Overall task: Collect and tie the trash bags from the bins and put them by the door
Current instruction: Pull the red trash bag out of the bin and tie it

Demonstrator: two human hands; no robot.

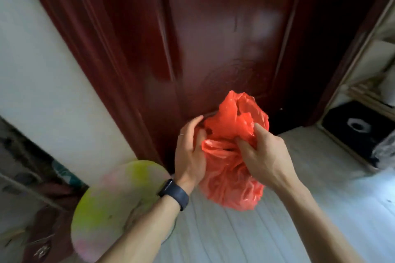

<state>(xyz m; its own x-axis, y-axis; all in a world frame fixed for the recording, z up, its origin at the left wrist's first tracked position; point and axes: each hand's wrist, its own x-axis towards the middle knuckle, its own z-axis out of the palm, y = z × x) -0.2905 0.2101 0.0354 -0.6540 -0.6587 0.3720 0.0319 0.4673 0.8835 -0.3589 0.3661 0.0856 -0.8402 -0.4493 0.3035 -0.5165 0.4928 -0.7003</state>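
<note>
Indoors, pale plank floor [320, 166] meets dark red door [224, 38] behind orange-red bag [230, 179].

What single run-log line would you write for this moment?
stage: tying | left hand: grips red trash bag neck | right hand: pinches bag top | place: at dark red door | knot: not visible

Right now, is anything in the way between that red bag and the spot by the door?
Nothing visible. The left hand and right hand grip the red bag just before the door; the floor beneath looks bare. A round yellow-green object sits aside, leftward.
</note>
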